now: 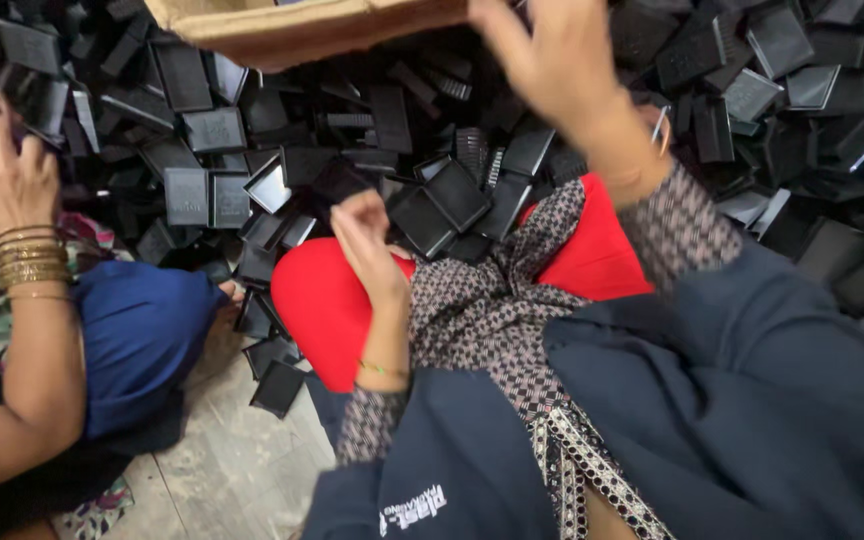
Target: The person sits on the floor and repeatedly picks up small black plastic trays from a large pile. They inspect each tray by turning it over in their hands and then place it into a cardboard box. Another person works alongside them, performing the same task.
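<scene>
Black plastic square lids and trays [452, 190] heap the floor just beyond my fingers, within easy reach. My right hand [552, 60], loosely open and empty, lifts toward the brown cardboard box [292, 30]. My left hand [367, 245] curls; whether it holds anything I cannot tell.

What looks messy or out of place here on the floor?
The black plastic trays lie in a loose, jumbled heap, tilted every way rather than stacked. A few strays have slid onto the wooden floor. The cardboard box sits tilted atop the pile near the right hand.
</scene>
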